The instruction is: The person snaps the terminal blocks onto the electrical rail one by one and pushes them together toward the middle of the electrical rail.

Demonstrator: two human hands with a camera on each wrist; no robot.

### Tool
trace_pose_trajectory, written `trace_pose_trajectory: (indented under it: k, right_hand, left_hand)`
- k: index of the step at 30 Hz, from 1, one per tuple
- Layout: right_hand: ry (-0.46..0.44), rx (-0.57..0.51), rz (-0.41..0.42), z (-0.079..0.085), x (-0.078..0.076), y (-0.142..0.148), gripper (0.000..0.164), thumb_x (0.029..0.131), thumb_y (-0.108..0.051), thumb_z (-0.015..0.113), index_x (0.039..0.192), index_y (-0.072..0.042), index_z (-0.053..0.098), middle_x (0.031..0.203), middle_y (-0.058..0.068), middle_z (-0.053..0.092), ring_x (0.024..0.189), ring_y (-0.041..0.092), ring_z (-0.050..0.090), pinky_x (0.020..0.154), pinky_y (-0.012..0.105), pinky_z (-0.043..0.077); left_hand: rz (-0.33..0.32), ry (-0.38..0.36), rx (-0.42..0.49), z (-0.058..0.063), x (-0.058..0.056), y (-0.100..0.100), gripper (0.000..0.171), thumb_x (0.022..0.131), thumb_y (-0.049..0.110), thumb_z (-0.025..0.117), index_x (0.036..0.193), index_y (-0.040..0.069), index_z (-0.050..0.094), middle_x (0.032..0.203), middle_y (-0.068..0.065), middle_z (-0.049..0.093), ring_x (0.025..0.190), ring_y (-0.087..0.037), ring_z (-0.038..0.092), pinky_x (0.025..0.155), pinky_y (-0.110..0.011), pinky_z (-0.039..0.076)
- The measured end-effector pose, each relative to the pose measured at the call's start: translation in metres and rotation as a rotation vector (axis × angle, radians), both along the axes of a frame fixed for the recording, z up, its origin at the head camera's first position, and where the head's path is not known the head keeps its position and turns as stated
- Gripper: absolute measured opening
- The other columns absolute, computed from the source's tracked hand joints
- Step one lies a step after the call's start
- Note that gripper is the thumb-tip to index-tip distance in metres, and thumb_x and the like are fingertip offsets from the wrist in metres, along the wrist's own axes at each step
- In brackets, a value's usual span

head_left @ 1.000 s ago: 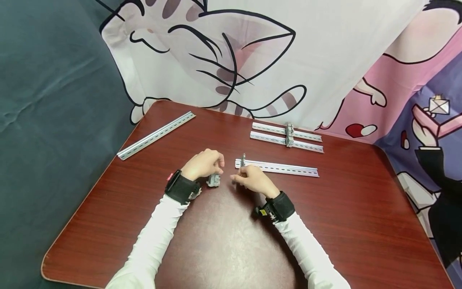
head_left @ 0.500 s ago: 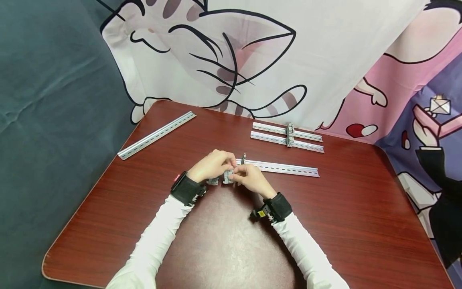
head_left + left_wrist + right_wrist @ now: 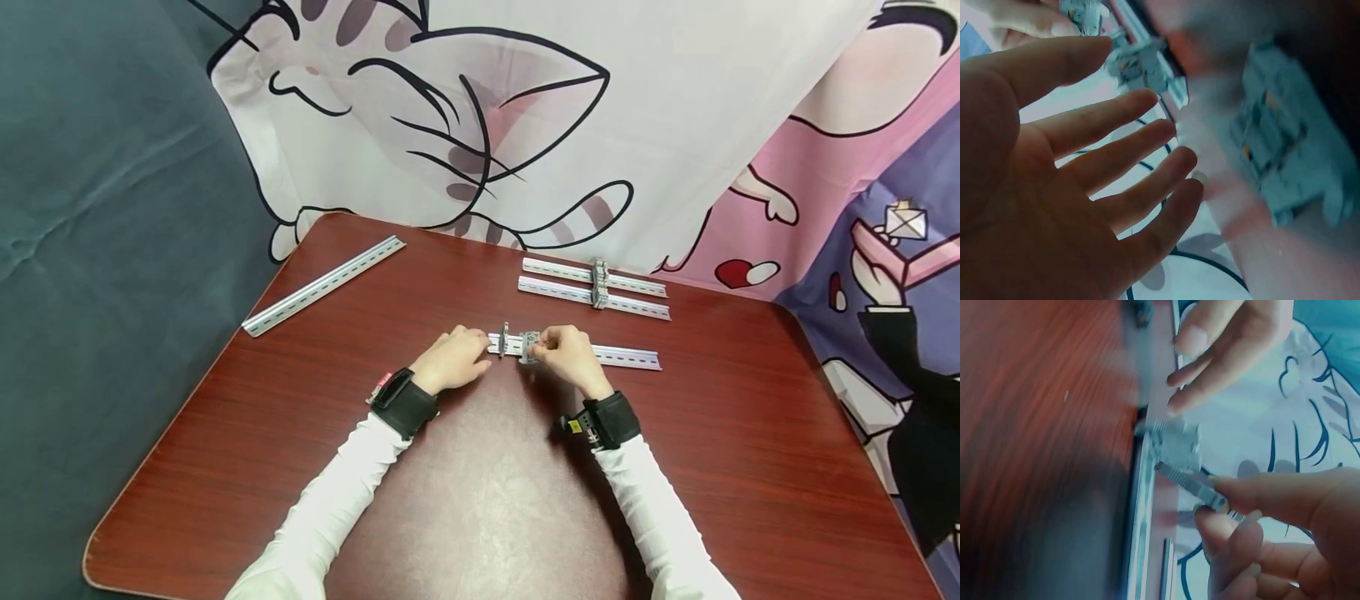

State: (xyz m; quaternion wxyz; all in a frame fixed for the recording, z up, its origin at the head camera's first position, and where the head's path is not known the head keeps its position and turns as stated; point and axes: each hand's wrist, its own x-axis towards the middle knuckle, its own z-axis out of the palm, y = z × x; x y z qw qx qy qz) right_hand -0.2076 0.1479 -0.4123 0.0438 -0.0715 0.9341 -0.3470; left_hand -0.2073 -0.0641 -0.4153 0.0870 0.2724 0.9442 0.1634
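Note:
Between thumb and fingers, my right hand (image 3: 572, 360) pinches a grey terminal block (image 3: 1192, 485) over the near DIN rail (image 3: 628, 357). Another terminal block (image 3: 503, 340) stands upright on that rail close to its left end, just left of the held one. My left hand (image 3: 452, 360) is at the rail's left end, its fingers extended and apart with nothing in them, as the left wrist view shows. A loose terminal block (image 3: 1300, 140) lies on the table beside the left hand; in the head view that hand hides it.
Two parallel DIN rails (image 3: 555, 286) lie at the back right, with terminal blocks (image 3: 599, 283) across both. A bare DIN rail (image 3: 324, 286) lies slanted at the back left. Behind the brown table (image 3: 480, 500) hangs a printed cloth (image 3: 675, 125).
The left hand passed a terminal block to the right hand and let go. The right hand has carried it rightward and back over the near rail.

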Motion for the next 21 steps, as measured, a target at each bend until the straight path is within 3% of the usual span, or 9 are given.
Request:
trace_pose_trajectory:
  k: [6, 12, 17, 21]
  right_hand:
    - [0.037, 0.112, -0.053, -0.006, -0.010, 0.000, 0.017, 0.083, -0.021, 0.072, 0.074, -0.007, 0.067, 0.068, 0.001, 0.061, 0.066, 0.018, 0.054, 0.062, 0.029, 0.041]
    - [0.021, 0.168, -0.066, -0.014, -0.015, -0.008, 0.015, 0.082, -0.022, 0.071, 0.075, -0.008, 0.069, 0.069, 0.001, 0.064, 0.065, 0.017, 0.056, 0.060, 0.029, 0.042]
    - [0.038, 0.190, -0.076, -0.008, -0.016, -0.018, 0.015, 0.081, -0.021, 0.071, 0.072, -0.008, 0.070, 0.069, 0.003, 0.066, 0.061, 0.018, 0.057, 0.057, 0.029, 0.043]
    - [0.059, 0.226, -0.066, -0.005, -0.018, -0.025, 0.020, 0.078, -0.019, 0.070, 0.061, -0.011, 0.065, 0.062, -0.001, 0.059, 0.057, 0.016, 0.051, 0.051, 0.028, 0.038]
  left_hand:
    - [-0.005, -0.047, -0.037, -0.005, 0.008, 0.011, 0.045, 0.095, 0.024, 0.060, 0.133, 0.002, 0.054, 0.146, -0.017, 0.046, 0.133, -0.036, 0.039, 0.105, -0.051, 0.036]
    - [-0.012, -0.040, -0.108, -0.012, 0.013, 0.016, 0.046, 0.094, 0.027, 0.061, 0.132, 0.002, 0.054, 0.139, -0.014, 0.053, 0.131, -0.033, 0.041, 0.103, -0.048, 0.038]
    - [-0.003, -0.047, -0.126, -0.009, 0.015, 0.016, 0.051, 0.093, 0.029, 0.062, 0.136, 0.002, 0.051, 0.139, -0.012, 0.053, 0.130, -0.032, 0.042, 0.102, -0.048, 0.039]
    - [0.001, -0.055, -0.132, -0.007, 0.017, 0.017, 0.054, 0.094, 0.029, 0.061, 0.139, 0.002, 0.048, 0.144, -0.011, 0.050, 0.131, -0.032, 0.042, 0.103, -0.047, 0.039]
